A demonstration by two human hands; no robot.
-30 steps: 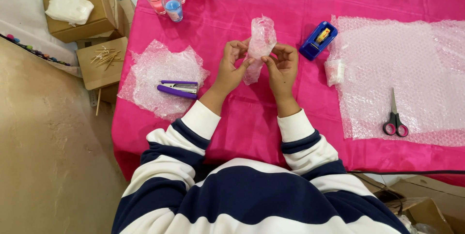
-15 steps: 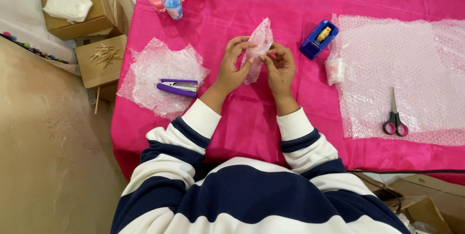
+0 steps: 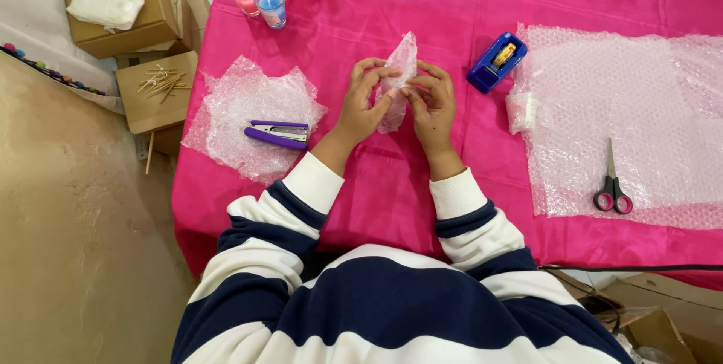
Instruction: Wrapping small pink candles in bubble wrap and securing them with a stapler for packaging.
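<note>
Both of my hands hold a small bundle wrapped in clear bubble wrap point(image 3: 398, 70) above the pink tablecloth point(image 3: 422, 10). My left hand point(image 3: 364, 104) grips its left side with thumb and fingers. My right hand point(image 3: 431, 104) pinches the right side, fingertips pressed into the wrap. What is inside the wrap is hidden; it looks pinkish. The top of the bundle ends in a flattened point.
A purple stapler point(image 3: 277, 136) lies on a crumpled bubble wrap piece point(image 3: 248, 108) at left. Several glass candles point(image 3: 269, 2) stand at the far edge. A blue tape dispenser point(image 3: 495, 61), a large bubble wrap sheet point(image 3: 648, 93) and scissors point(image 3: 611, 183) lie at right. Cardboard boxes point(image 3: 151, 93) sit left of the table.
The bundle's top has been pressed flatter and narrower. Both hands have closed in around it and my fingers have shifted on the wrap.
</note>
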